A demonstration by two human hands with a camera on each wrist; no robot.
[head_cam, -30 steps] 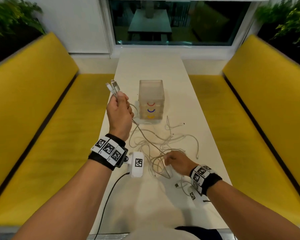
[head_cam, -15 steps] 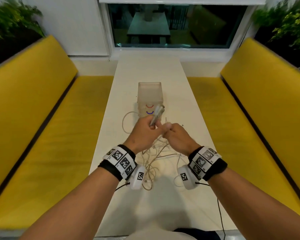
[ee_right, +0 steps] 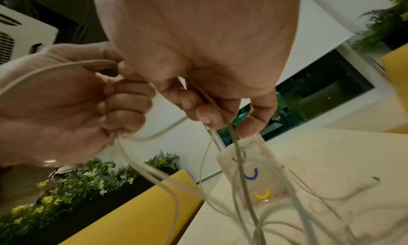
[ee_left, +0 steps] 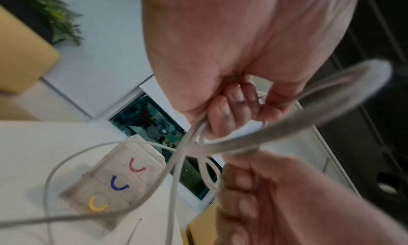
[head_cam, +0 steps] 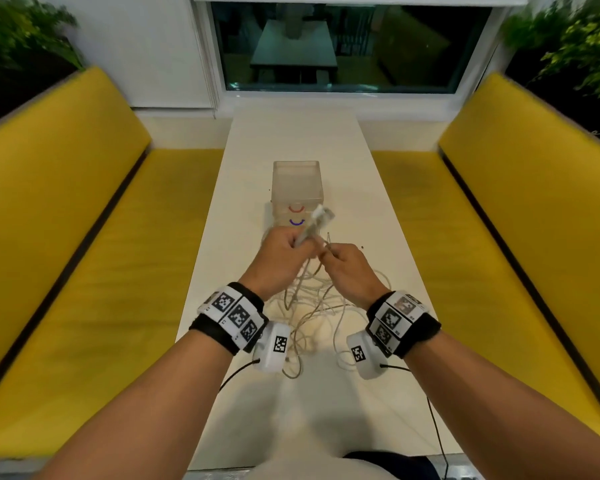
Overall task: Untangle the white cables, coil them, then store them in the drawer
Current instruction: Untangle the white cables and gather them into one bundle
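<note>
A tangle of white cables lies on the white table below my raised hands. My left hand grips several cable ends, and their plugs stick up past my thumb. In the left wrist view its curled fingers hold the strands. My right hand pinches one thin cable just right of the left hand. Both hands are above the table, in front of the clear drawer unit, whose drawers with red, blue and yellow handles are closed.
Yellow benches run along both sides of the narrow table. A window lies at the far end, and plants stand in the corners. Black wrist-camera leads trail off the table's near edge.
My left hand came down and to the right with the cable ends. My right hand rose from the tangle on the table and took a cable next to the left hand.
</note>
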